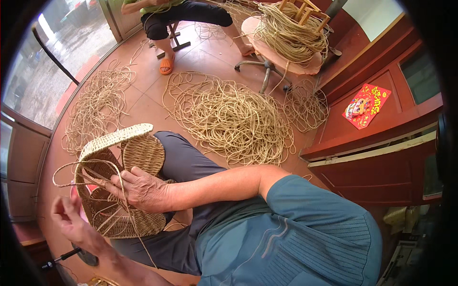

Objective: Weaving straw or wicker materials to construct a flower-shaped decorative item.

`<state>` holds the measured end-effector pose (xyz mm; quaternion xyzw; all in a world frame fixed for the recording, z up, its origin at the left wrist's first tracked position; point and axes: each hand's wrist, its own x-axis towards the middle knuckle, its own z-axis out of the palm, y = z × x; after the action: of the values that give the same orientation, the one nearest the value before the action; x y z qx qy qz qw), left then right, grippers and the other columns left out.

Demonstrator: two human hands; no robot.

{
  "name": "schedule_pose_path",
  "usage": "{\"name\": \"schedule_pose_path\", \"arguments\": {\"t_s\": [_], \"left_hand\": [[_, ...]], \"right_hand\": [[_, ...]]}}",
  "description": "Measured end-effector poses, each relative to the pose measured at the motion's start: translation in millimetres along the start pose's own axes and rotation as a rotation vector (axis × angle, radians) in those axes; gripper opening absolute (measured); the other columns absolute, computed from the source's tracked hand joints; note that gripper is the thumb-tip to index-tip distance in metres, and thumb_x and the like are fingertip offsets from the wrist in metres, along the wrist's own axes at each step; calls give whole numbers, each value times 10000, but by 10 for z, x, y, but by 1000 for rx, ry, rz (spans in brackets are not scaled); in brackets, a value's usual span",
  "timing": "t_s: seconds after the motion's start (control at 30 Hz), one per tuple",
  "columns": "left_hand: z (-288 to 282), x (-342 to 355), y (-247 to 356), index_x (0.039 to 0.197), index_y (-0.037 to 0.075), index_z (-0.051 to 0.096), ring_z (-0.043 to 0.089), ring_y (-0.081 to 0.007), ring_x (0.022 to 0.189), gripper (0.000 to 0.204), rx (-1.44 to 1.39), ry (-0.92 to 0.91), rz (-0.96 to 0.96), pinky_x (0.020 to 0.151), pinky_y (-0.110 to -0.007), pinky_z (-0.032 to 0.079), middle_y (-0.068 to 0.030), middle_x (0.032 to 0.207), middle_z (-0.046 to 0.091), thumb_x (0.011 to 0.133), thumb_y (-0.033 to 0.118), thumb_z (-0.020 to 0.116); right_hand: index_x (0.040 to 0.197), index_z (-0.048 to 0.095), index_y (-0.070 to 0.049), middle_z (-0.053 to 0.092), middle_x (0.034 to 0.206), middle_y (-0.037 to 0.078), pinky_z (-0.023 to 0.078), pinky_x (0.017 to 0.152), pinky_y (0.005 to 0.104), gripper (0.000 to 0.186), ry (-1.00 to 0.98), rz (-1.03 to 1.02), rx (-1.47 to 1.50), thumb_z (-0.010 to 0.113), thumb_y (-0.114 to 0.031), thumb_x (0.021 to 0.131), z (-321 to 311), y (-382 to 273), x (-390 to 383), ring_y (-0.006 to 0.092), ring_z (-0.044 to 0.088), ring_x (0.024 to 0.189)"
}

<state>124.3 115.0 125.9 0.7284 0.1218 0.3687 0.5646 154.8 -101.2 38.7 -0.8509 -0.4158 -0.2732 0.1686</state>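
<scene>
A woven straw basket (pixel 145 155) with a pale braided rim rests across my lap, tilted, its inside partly visible. My right hand (pixel 143 190) is closed at the basket's middle, with thin straw cord (pixel 112 163) at its fingers. The cord loops out to the left and a length hangs down over my thigh. Fingertips of that hand are partly hidden behind the weave and cord. Just left of the basket is my left hand (pixel 76 224), raised and smeared by motion, so I cannot make out what its fingers hold.
A large heap of loose straw cord (pixel 234 119) lies on the tiled floor ahead, and another pile (pixel 102 105) spreads at the left. A swivel chair (pixel 257 33) carries a thick coil of cord. Another person (pixel 186 14) sits opposite. Red wooden doors (pixel 381 109) stand at the right.
</scene>
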Motion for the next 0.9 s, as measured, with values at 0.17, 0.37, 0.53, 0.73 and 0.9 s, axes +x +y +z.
{"name": "schedule_pose_path", "arguments": {"t_s": [0.17,0.37,0.53,0.73,0.9], "left_hand": [[96,-467,-133,1199,3,646,705,-163,956,185,241,-231,-145,884,-322,611,-66,1075,700,1127,168,691],[425,-540,-110,1107,-3,612,659,-288,820,213,682,-195,164,772,-429,551,-152,929,675,1086,178,723],[528,-474,-207,1130,-10,584,659,-349,866,227,584,-176,99,829,-466,540,-176,964,676,1100,185,697],[502,-572,-185,1180,1,580,664,-333,874,183,557,-180,113,815,-448,544,-178,978,673,1116,154,657],[405,-717,-152,1274,17,592,688,-300,866,205,536,-151,54,798,-435,561,-167,1002,700,1126,152,639]], "right_hand": [[1569,565,-3,624,1351,123,466,900,374,707,20,18,31,649,-269,920,-2,8,21,243,580,1129],[1518,599,-24,629,1375,121,476,899,371,646,34,20,51,668,-263,922,18,5,16,244,587,1143],[1452,624,-1,651,1299,122,471,887,387,570,92,19,106,659,-237,934,12,22,32,246,598,1108],[1425,644,-46,641,1302,109,482,897,394,537,105,41,169,680,-239,925,13,36,41,251,601,1102],[1466,631,-109,624,1367,94,492,916,377,593,87,62,177,728,-273,904,84,39,12,243,601,1137]]}}
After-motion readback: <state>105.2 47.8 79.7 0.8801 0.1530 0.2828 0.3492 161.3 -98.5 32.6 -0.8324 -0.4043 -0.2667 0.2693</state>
